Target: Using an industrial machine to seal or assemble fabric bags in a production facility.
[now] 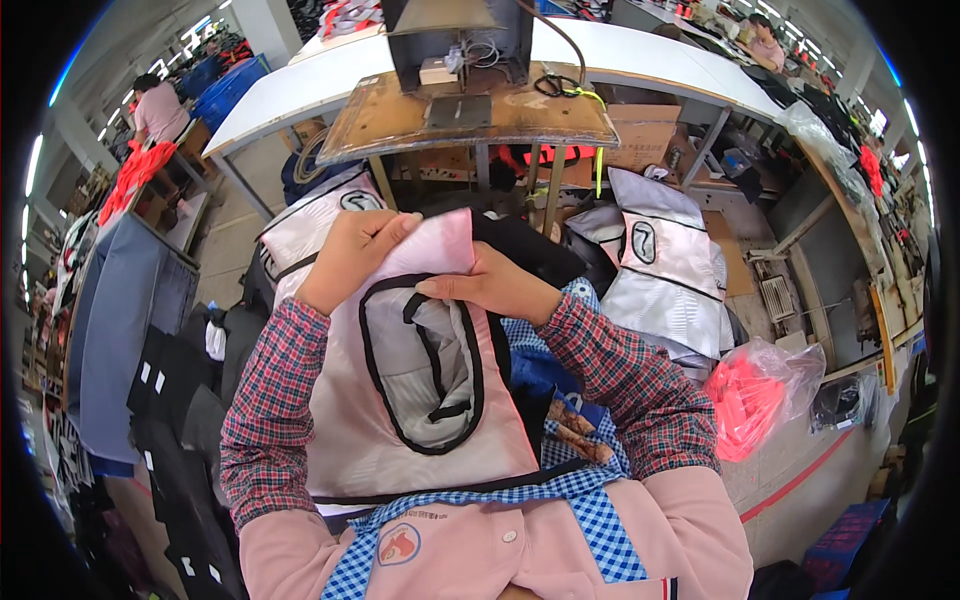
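Observation:
My left hand (350, 255) pinches the top edge of a pale pink fabric piece (470, 420) with a turned-up pink flap. My right hand (490, 285) grips the same piece at the flap's right, its thumb on the black-bound rim of an oval opening (420, 370) with grey mesh inside. The piece lies over my lap, on blue checked cloth (580, 530). Similar pink-and-silver pieces (665, 300) are piled to the right and behind my left hand.
Ahead stands a metal machine on a worn wooden board (540, 110), before a white table (270, 90). Dark fabric pieces (170, 420) lie left, a bag of coral material (740, 400) right. Two co-workers (160, 105) (765, 50) work in the background.

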A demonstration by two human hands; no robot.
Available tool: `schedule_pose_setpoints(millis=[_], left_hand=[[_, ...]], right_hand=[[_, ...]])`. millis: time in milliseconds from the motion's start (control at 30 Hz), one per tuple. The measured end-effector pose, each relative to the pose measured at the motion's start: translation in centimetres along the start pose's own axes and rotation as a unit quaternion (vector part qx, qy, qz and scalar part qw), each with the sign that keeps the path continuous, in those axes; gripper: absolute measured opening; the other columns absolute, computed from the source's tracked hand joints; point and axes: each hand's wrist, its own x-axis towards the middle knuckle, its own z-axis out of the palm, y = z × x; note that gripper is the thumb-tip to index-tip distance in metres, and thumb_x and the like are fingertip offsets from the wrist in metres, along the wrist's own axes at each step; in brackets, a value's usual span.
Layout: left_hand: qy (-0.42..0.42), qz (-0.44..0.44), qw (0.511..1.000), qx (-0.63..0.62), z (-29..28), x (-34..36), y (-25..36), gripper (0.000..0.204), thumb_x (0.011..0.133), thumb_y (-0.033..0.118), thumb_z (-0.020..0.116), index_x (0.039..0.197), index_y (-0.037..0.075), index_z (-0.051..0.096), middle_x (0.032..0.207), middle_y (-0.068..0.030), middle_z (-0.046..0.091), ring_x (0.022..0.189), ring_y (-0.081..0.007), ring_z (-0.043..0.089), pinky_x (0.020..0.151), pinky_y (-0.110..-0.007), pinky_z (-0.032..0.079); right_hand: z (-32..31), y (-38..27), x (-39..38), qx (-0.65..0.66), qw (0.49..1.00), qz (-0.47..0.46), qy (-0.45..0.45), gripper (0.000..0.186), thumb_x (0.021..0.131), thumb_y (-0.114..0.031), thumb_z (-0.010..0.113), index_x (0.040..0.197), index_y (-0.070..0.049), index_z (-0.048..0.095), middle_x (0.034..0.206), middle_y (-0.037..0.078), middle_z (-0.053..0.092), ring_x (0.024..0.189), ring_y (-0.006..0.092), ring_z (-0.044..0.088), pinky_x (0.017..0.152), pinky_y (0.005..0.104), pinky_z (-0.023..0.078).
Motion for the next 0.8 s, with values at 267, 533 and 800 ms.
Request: schedule_pose_setpoints(millis=[267,533,800], left_hand=[[0.134,0.018,0.965,0.223,-2.7,9.9,-3.4,0.041,0.089,0.035,0.063,0.074,-0.003,0.065,0.061,-0.022,0.055,0.053,-0.0383,0.052,0.051,-0.042,0.041],[0.126,-0.003,0.955,0.269,-4.8,17.2,-6.7,0.044,0.089,0.041,0.061,0.078,0.0,0.069,0.067,-0.0212,0.062,0.064,-0.0392,0.06,0.06,-0.045,0.048],[0.104,-0.01,0.951,0.289,-5.2,21.9,-10.5,0.045,0.088,0.041,0.061,0.077,-0.002,0.069,0.067,-0.0227,0.061,0.064,-0.0392,0.061,0.062,-0.045,0.048]], right_hand=[[-11.1,-3.2,5.8,-0.182,0.955,-0.002,0.234,0.031,0.094,-0.027,0.06,0.108,0.0,0.062,0.093,0.004,0.065,0.081,0.01,0.062,0.068,0.0243,0.052],[-18.1,-1.9,14.9,-0.138,0.968,-0.012,0.209,0.029,0.092,-0.024,0.061,0.104,0.001,0.064,0.086,0.004,0.066,0.073,0.0099,0.061,0.065,0.0256,0.053],[-22.2,0.1,18.8,-0.101,0.969,0.023,0.225,0.024,0.094,-0.024,0.059,0.099,-0.001,0.062,0.085,0.0,0.06,0.078,0.0089,0.058,0.068,0.025,0.05]])
